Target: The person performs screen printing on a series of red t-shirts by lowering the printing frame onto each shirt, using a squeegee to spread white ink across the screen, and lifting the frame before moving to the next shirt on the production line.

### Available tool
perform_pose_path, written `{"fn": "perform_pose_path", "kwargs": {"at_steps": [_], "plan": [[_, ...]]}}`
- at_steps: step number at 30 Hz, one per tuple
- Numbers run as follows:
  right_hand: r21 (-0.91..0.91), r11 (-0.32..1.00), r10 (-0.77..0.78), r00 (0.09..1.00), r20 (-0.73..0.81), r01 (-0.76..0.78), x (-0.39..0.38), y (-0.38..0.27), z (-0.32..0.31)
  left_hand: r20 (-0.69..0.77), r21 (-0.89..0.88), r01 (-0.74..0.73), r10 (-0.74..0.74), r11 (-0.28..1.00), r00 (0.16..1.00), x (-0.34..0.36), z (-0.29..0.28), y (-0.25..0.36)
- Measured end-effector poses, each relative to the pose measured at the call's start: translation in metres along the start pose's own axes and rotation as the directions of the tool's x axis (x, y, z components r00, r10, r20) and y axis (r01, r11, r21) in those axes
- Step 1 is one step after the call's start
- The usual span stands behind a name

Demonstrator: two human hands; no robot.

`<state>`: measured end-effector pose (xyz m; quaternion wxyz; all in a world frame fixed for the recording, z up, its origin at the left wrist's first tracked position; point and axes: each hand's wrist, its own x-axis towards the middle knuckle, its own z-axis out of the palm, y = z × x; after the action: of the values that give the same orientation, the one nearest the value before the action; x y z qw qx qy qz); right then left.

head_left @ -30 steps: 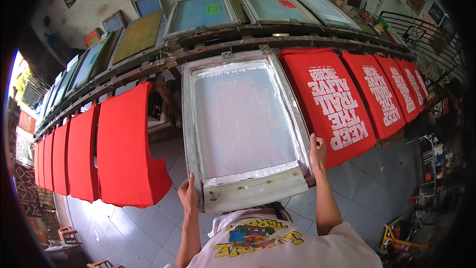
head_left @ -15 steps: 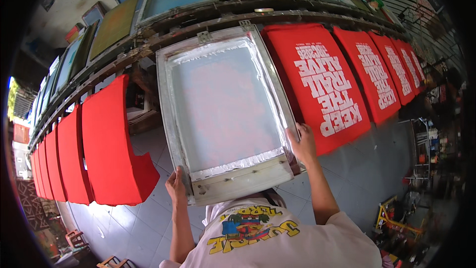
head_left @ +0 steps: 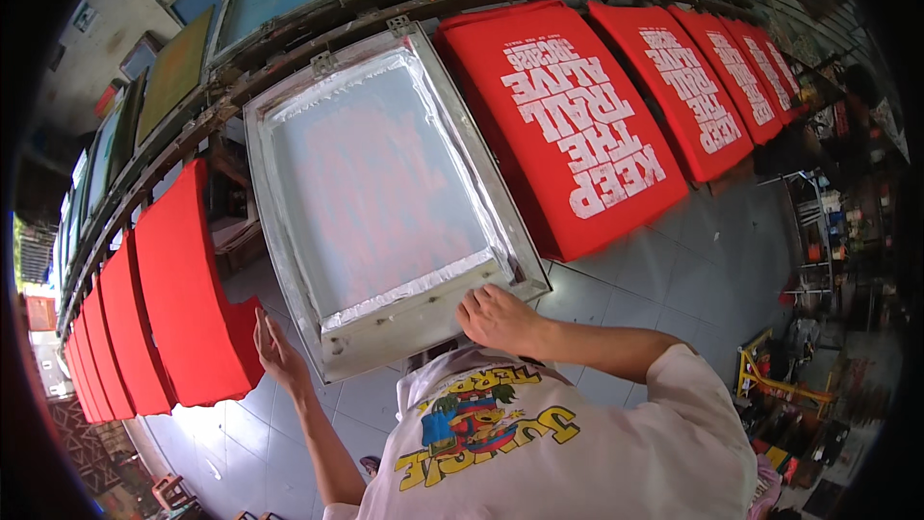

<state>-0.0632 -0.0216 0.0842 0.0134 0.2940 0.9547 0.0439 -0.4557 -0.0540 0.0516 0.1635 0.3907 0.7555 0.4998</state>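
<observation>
A silk-screen printing frame [head_left: 404, 319] with pale blue, pink-smeared mesh and silvery tape round its inner edges lies in front of me, hinged to a dark rail at its far end. My right hand [head_left: 499, 318] has its fingers curled over the frame's near edge. Beside the frame's near left corner, my left hand [head_left: 277, 354] is raised with fingers stretched out and holds nothing. Its fingertips come close to the loose corner of a plain red shirt [head_left: 183, 299] on a board; whether they touch I cannot tell.
To the right, a red shirt with white block lettering [head_left: 525, 135] lies flat, with several similar ones beyond. More plain red shirts [head_left: 135, 323] line up on the left. Other screen frames [head_left: 274, 5] lean behind the dark rail [head_left: 231, 96]. A yellow metal frame [head_left: 770, 371] stands at right.
My left hand has let go of the frame and moved left toward the plain red shirt. My right hand has shifted from the frame's right side to its near edge. The view has turned right.
</observation>
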Motion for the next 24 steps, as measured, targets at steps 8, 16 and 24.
{"fn": "perform_pose_path", "kwargs": {"at_steps": [8,16,24], "plan": [[0.23,0.969,0.148,0.962,-0.231,-0.094,0.04,0.048,0.009,0.737,0.281,-0.721,0.338,0.634,0.585,-0.028,0.009,0.089],[0.185,0.937,0.337,0.909,-0.246,-0.298,0.027,0.029,0.016,0.696,0.235,-0.765,0.446,0.599,0.563,-0.009,0.005,0.044],[0.243,0.926,0.355,0.884,-0.303,-0.288,0.03,0.031,0.014,0.623,0.26,-0.736,0.474,0.626,0.623,-0.003,0.007,0.037]]}}
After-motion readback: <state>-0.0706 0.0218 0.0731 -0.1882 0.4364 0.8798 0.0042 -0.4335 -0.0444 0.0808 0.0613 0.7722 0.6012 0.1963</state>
